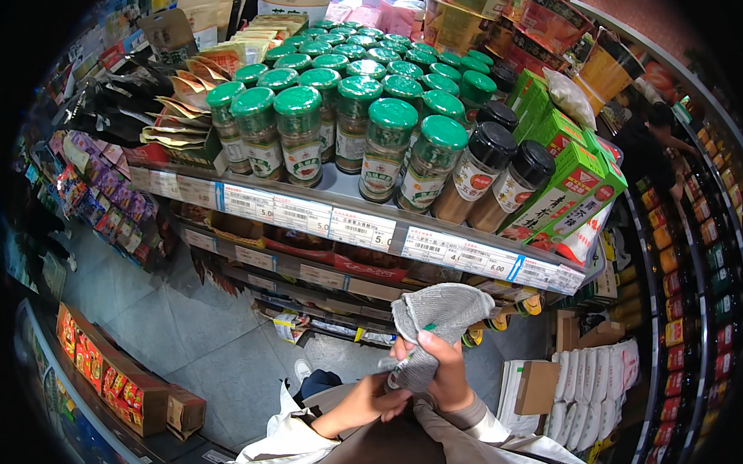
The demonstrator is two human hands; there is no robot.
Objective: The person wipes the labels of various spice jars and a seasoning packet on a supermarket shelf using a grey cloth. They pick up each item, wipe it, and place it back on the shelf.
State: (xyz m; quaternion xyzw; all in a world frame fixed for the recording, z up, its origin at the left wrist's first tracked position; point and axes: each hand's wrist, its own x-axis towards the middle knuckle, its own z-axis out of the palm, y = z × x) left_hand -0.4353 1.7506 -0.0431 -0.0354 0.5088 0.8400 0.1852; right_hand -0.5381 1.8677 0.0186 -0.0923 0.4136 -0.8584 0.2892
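Low in front of the shelf, a grey ribbed knit cloth (442, 309) is bunched around something small that is mostly hidden. A bit of green shows in its fold, and part of a glassy or pale surface shows at the lower end. My right hand (448, 367) grips the bundle from the right, thumb on top. From the left, my left hand (374, 399) closes its fingers on the bundle's lower end. Beyond them, spice jars with green lids (389, 133) stand in rows on the shelf, beside black-lidded jars (482, 163) of brown powder.
The shelf edge (303, 213) carries price tags. Green boxes (566, 170) stand at its right end, spice packets (183, 122) at its left. White sacks (588, 384) are stacked at lower right, a carton of red packets (100, 376) at lower left. A person (647, 142) is at far right.
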